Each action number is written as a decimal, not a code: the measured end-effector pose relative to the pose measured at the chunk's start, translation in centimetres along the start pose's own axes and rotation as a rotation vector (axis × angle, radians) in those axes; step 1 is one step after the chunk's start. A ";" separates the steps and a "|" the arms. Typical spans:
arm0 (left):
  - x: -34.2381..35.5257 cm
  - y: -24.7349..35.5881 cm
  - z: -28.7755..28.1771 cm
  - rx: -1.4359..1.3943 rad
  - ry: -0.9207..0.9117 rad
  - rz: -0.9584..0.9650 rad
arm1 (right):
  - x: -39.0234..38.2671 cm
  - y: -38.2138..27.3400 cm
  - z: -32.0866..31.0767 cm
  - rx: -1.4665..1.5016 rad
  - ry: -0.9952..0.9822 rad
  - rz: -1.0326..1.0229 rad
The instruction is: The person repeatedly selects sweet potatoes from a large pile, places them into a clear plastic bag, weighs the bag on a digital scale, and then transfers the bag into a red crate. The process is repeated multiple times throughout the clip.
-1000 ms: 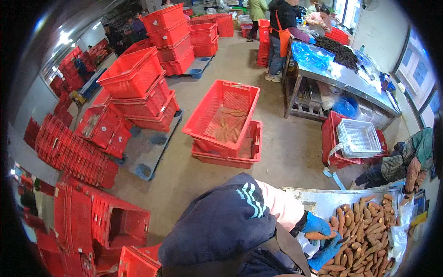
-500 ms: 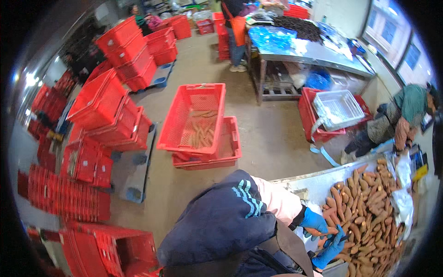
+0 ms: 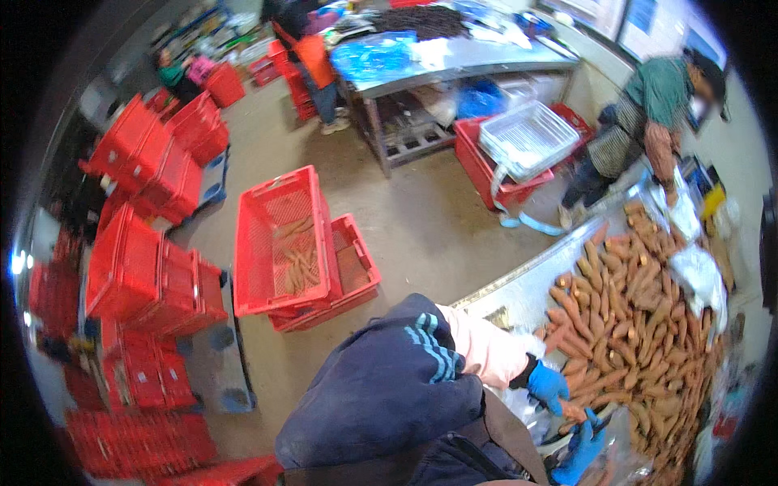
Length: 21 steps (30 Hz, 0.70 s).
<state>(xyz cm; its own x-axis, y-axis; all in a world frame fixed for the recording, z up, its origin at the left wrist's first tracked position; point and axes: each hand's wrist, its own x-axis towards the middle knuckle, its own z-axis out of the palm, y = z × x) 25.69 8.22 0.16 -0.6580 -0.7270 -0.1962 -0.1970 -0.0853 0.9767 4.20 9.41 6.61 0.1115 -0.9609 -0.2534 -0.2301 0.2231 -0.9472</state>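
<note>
metal tabletop [image 3: 523, 293] bears a root heap [image 3: 640, 324]; left hand [image 3: 549, 385] clasps a single root [image 3: 574, 412], likely stiff, light, best gripped mid-length; right hand [image 3: 580, 454], closure unclear.

The gloves [image 3: 549, 387] are blue, tubers [image 3: 628, 324] reddish-brown, crates [image 3: 327, 251] red, navy garment [image 3: 365, 389] teal-striped.

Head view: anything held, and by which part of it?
A sweet potato: the left hand holds it by its left end. The right hand is at the other end; whether it grips cannot be told.
</note>
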 end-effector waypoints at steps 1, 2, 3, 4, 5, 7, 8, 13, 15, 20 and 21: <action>0.2 0.1 0.1 0.098 -0.003 0.044 | -0.3 0.1 -0.7 -0.095 -0.004 0.009; 0.2 0.1 0.1 0.148 0.003 0.031 | -0.7 0.2 -1.4 -0.162 -0.087 -0.047; 0.4 0.1 0.0 0.200 -0.022 0.042 | -0.7 0.2 -1.7 -0.281 -0.094 -0.047; 0.3 0.1 0.3 0.373 0.082 0.245 | -1.5 0.4 -1.8 -0.084 -0.198 -0.012; 0.4 0.1 0.2 0.303 -0.055 0.129 | -1.5 0.5 -1.8 -0.268 -0.242 -0.191; 0.7 0.4 0.8 -0.084 -0.204 0.149 | -2.7 1.0 -2.2 -0.465 -0.227 -0.307; 1.0 0.7 0.9 0.180 -0.159 0.233 | -3.0 1.4 -2.3 -0.568 -0.227 -0.347; 3.0 4.0 1.3 0.142 -0.110 0.041 | -5.0 2.2 -5.8 -0.687 -0.109 -0.343; 4.4 5.7 1.5 -0.256 -0.104 -0.165 | -5.8 1.5 -8.0 -0.639 -0.043 -0.351; 10.5 9.6 4.1 -0.275 0.031 0.313 | -11.3 0.1 -16.8 -0.517 0.565 -0.210; 12.7 10.4 5.0 -0.240 0.071 0.397 | -11.7 -0.1 -18.2 -0.572 0.651 -0.288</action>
<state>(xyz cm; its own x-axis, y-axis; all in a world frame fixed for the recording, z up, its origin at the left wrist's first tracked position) 11.67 1.54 7.39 -0.5957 -0.7793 0.1946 0.2387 0.0596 0.9693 -14.71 17.63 13.26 -0.2884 -0.9084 0.3027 -0.7414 0.0118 -0.6710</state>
